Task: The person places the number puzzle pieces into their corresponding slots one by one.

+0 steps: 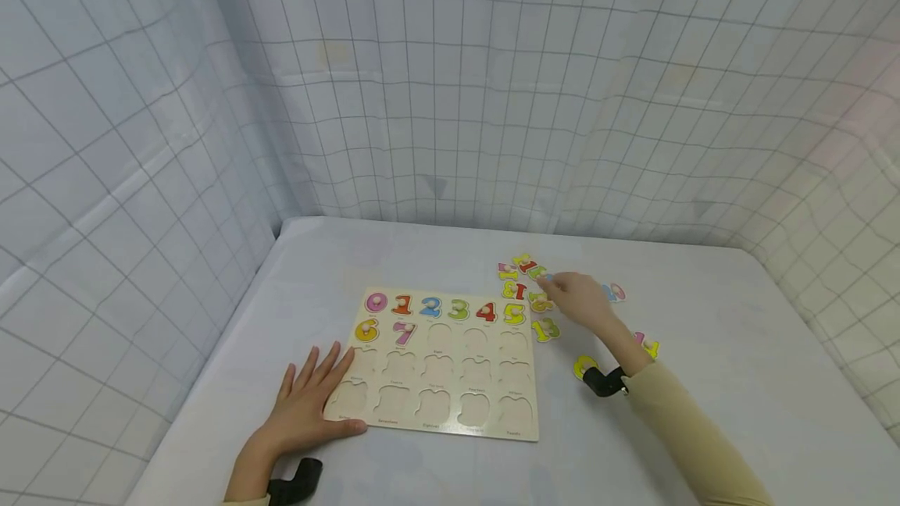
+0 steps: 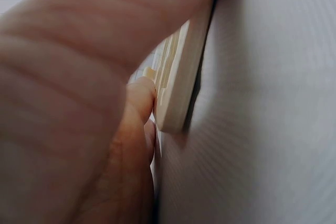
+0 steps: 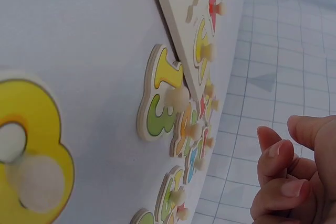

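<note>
A pale wooden number puzzle board [image 1: 458,343] lies on the table, with knobbed pieces 0 to 7 in its upper recesses. The left hand [image 1: 309,400] rests at the board's lower left corner, fingers spread over its edge and thumb along the near side. Above a cluster of loose number pieces right of the board is the right hand [image 1: 580,299]. In the right wrist view, the fingers of this right hand [image 3: 289,177] are loosely bent, thumb apart, with nothing between them. A 13 piece [image 3: 160,93] lies beside the board's edge.
Under the right wrist lies a yellow number piece [image 1: 583,366]. A pink and yellow piece [image 1: 647,345] is partly behind the forearm, and a blue and pink piece [image 1: 614,292] lies beyond the hand. White gridded curtains [image 1: 436,100] enclose the table.
</note>
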Demonstrator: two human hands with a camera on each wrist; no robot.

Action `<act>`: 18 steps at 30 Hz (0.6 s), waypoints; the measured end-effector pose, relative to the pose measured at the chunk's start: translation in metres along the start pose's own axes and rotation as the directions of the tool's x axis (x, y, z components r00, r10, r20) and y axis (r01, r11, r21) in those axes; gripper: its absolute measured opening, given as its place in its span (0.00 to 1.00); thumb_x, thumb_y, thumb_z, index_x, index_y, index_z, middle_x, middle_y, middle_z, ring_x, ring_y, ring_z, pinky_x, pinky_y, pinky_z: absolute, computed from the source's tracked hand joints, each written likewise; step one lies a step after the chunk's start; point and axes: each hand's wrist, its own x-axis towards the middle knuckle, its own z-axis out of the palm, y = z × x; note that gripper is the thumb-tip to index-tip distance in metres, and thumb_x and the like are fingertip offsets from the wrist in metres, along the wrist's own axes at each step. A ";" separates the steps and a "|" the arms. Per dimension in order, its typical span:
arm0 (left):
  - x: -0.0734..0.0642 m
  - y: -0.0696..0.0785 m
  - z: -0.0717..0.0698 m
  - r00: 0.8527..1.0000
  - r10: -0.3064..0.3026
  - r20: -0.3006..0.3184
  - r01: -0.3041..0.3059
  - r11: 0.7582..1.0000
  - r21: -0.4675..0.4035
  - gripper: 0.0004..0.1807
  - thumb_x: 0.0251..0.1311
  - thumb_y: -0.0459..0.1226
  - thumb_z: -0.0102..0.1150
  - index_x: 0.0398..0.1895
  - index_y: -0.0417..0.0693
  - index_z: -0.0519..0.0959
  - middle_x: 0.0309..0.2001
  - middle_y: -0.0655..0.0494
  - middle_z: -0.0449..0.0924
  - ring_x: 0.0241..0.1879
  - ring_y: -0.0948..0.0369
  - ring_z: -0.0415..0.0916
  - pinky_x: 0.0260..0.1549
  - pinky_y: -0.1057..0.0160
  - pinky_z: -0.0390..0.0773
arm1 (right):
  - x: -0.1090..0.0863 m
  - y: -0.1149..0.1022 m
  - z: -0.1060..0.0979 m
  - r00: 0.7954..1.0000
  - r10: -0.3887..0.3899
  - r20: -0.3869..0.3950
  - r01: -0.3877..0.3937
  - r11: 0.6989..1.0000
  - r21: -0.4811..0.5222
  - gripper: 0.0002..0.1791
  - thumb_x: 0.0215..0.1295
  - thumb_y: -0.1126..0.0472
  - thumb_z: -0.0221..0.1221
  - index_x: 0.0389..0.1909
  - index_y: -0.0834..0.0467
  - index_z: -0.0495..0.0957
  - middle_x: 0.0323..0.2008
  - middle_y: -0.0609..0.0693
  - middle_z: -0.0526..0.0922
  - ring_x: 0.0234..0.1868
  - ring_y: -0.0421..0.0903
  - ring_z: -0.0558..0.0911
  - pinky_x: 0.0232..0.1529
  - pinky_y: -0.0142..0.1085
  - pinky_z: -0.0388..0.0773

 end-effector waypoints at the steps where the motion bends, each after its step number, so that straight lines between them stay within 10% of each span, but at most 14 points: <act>1: 0.000 0.000 0.000 1.000 0.000 0.000 0.000 1.000 0.000 0.59 0.39 0.65 0.65 0.73 0.47 0.56 0.73 0.43 0.47 0.71 0.41 0.33 0.62 0.37 0.29 | 0.000 0.002 -0.001 1.000 0.010 0.005 -0.010 1.000 -0.003 0.26 0.71 0.44 0.48 0.26 0.60 0.80 0.17 0.47 0.72 0.16 0.43 0.63 0.18 0.35 0.59; 12: 0.000 0.001 0.001 1.000 0.005 -0.006 -0.005 1.000 -0.003 0.59 0.39 0.65 0.65 0.73 0.47 0.56 0.73 0.44 0.47 0.71 0.41 0.33 0.62 0.37 0.29 | -0.010 0.024 -0.003 0.999 0.032 -0.014 -0.033 0.999 -0.037 0.24 0.72 0.44 0.48 0.26 0.58 0.79 0.33 0.57 0.82 0.27 0.51 0.75 0.21 0.36 0.61; 18: -0.001 0.000 0.000 1.000 0.000 -0.007 0.000 1.000 0.002 0.59 0.39 0.66 0.65 0.74 0.48 0.55 0.74 0.45 0.46 0.72 0.42 0.32 0.62 0.37 0.29 | -0.018 0.039 -0.008 0.992 0.128 0.019 -0.127 0.991 -0.030 0.26 0.71 0.41 0.46 0.22 0.56 0.74 0.19 0.48 0.72 0.20 0.46 0.68 0.20 0.36 0.60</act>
